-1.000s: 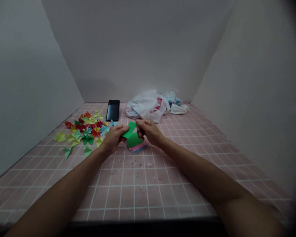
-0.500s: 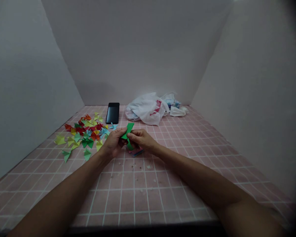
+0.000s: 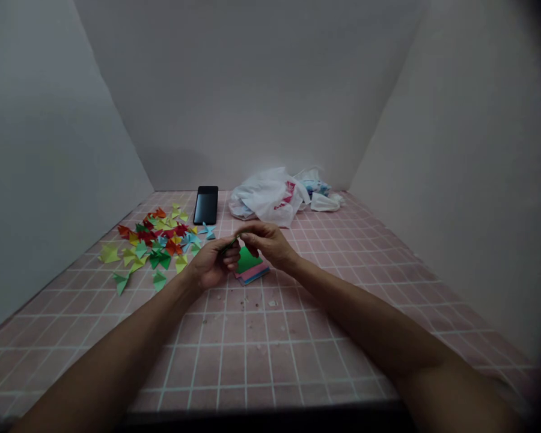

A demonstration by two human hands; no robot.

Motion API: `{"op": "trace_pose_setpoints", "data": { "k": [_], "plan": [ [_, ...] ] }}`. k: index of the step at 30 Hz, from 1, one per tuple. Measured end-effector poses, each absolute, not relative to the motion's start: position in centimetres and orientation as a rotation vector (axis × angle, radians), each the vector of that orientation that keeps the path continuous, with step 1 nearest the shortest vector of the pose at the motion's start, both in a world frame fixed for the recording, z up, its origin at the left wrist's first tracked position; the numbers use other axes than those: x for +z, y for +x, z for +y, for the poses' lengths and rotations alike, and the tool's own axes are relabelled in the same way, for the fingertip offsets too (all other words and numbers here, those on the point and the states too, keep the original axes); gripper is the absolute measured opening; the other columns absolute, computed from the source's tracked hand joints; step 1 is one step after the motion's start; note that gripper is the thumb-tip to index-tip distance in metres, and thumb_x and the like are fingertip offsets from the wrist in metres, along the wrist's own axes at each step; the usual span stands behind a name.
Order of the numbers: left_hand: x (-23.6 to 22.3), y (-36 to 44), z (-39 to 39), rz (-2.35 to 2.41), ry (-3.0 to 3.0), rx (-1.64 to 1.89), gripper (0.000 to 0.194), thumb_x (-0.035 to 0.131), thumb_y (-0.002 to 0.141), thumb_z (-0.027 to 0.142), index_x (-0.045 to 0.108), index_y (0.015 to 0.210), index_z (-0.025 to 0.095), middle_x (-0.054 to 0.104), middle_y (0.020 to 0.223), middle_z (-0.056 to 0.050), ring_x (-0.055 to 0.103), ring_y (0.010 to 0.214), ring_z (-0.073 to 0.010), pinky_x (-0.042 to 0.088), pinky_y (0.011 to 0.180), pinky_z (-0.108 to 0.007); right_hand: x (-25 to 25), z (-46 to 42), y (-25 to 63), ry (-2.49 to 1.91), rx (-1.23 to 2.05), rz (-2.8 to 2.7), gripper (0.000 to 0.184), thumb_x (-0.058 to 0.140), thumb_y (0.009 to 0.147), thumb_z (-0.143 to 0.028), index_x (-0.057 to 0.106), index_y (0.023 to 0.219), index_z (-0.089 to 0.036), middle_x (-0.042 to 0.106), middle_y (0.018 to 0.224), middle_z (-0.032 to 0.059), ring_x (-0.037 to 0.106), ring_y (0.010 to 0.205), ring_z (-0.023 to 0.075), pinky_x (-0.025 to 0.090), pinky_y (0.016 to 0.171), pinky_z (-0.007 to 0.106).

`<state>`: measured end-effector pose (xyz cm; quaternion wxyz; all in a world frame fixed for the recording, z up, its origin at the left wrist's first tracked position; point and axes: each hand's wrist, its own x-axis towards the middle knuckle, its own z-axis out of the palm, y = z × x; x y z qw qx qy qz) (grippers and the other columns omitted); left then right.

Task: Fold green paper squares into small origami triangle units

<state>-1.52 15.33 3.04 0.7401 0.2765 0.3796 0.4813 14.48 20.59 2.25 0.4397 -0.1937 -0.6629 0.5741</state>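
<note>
My left hand [image 3: 213, 264] is closed on a folded piece of green paper [image 3: 228, 245], seen almost edge-on, so only a dark sliver shows. With thumb and forefinger my right hand [image 3: 270, 243] pinches the far tip of the same paper. Under and between the hands lies a small stack of coloured paper [image 3: 255, 275]. Its top sheet is green, with pink and blue edges below; the hands partly cover it. Left of my left hand, several folded paper shapes [image 3: 160, 258] in green, yellow, red, orange and light blue are spread in a loose pile.
A black phone [image 3: 206, 205] lies behind the folded shapes. Further right sit a crumpled white plastic bag [image 3: 264, 195] with red print and a smaller bag [image 3: 325, 202]. Small scraps [image 3: 273, 304] dot the pink checked tabletop [image 3: 261, 355]. Pale walls enclose the left, back and right.
The green paper has turned from showing its flat face to edge-on. My right hand closed in on it, then rose to its far tip, uncovering more of the stack.
</note>
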Motion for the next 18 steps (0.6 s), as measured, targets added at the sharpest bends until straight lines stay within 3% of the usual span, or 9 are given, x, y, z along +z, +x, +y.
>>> {"op": "trace_pose_setpoints", "data": {
  "k": [3, 7, 11, 13, 18],
  "plan": [
    [2.7, -1.5, 15.5, 0.896, 0.616, 1.035, 0.031, 0.072, 0.086, 0.032, 0.057, 0.065, 0.016, 0.040, 0.052, 0.005, 0.037, 0.041, -0.0057, 0.034, 0.040, -0.018, 2.1, 20.8, 14.6, -0.562, 1.359, -1.667, 0.029, 0.072, 0.078, -0.047, 0.070, 0.080, -0.018, 0.048, 0.053, -0.0061, 0.039, 0.044, 0.0070, 0.030, 0.042, 0.022],
    [1.6, -1.8, 16.1, 1.061, 0.720, 1.265, 0.035, 0.072, 0.085, 0.050, 0.064, 0.080, 0.016, 0.061, 0.067, -0.001, 0.054, 0.051, -0.0109, 0.047, 0.048, -0.023, 1.9, 21.0, 14.5, -0.655, 1.307, -1.618, 0.030, 0.074, 0.077, -0.048, 0.072, 0.079, -0.018, 0.050, 0.055, -0.0047, 0.038, 0.046, 0.0078, 0.029, 0.041, 0.022],
    [0.8, -2.6, 16.6, 1.130, 1.007, 1.567, 0.053, 0.069, 0.080, 0.069, 0.068, 0.085, 0.016, 0.065, 0.078, -0.003, 0.061, 0.066, -0.0143, 0.053, 0.058, -0.026, 1.9, 21.1, 14.6, -0.701, 1.257, -1.553, 0.029, 0.074, 0.075, -0.047, 0.072, 0.077, -0.018, 0.050, 0.057, -0.0035, 0.040, 0.050, 0.0090, 0.028, 0.043, 0.022],
    [0.9, -2.8, 16.5, 1.150, 1.180, 1.603, 0.050, 0.072, 0.078, 0.066, 0.069, 0.087, 0.017, 0.065, 0.080, -0.002, 0.060, 0.068, -0.0145, 0.053, 0.061, -0.026, 1.9, 21.2, 14.7, -0.709, 1.244, -1.536, 0.028, 0.072, 0.076, -0.045, 0.071, 0.076, -0.018, 0.048, 0.055, -0.0038, 0.040, 0.051, 0.0094, 0.027, 0.043, 0.023],
    [1.3, -2.5, 15.9, 1.244, 1.473, 1.594, 0.034, 0.084, 0.073, 0.039, 0.069, 0.096, 0.019, 0.066, 0.081, 0.001, 0.058, 0.066, -0.0135, 0.048, 0.064, -0.025, 1.8, 21.2, 14.8, -0.733, 1.230, -1.526, 0.032, 0.070, 0.077, -0.049, 0.069, 0.072, -0.017, 0.046, 0.054, -0.0039, 0.039, 0.050, 0.0096, 0.026, 0.044, 0.023]
  ]
}}
